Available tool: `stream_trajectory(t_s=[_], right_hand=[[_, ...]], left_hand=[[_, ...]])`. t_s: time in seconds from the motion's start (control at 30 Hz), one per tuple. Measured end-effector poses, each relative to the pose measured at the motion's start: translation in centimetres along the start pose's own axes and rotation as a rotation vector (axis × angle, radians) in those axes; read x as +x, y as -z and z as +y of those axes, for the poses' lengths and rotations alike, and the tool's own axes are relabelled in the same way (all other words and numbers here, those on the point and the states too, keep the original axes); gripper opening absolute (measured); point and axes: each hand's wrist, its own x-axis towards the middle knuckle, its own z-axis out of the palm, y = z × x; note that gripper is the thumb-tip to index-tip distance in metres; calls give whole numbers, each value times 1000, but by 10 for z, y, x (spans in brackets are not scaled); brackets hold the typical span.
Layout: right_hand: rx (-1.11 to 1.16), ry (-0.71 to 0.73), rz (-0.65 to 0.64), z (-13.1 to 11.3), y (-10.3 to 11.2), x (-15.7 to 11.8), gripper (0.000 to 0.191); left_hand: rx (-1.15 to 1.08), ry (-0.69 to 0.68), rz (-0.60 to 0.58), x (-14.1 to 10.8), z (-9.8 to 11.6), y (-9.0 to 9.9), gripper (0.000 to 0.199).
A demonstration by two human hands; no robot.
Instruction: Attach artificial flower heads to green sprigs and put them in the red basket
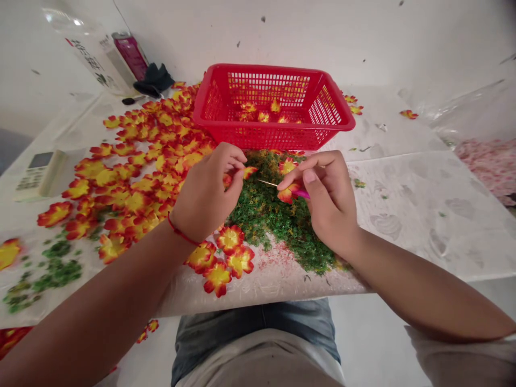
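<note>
My left hand (209, 191), a thin red cord at its wrist, pinches a red and yellow artificial flower (250, 172) between thumb and fingers. A thin needle tool (266, 183) with a purple handle is gripped in my right hand (332, 201), its tip pointing left toward that flower. Another red and yellow flower (286, 194) sits by my right fingertips; whether it is on the needle I cannot tell. Below both hands lies a heap of small green plastic sprigs (278, 223). Several finished-looking blossoms (217, 277) rest near the table's front edge.
A red plastic basket (278, 128) with several flowers inside stands behind my hands. Loose flower petals (139, 201) spread across the left. Farther out are a calculator-like device (39, 174), a clear bottle (94, 59), a purple can (131, 54), dark cloth (153, 80) and a plastic bag (479, 123).
</note>
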Motion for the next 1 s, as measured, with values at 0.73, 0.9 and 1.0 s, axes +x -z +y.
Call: stream_trajectory(t_s=[0.73,0.9,1.0], right_hand=[[-63,42,-5,-2,-1,-1,13],[-49,70,-44,0,0,0,11],[-25,72,-59,0,0,-1,9]], left_hand=[[-638,400,-49,3,5,-9,19],[-879,497,-113,1,9,-9,12],[-834,437,-162,0,11,-7,20]])
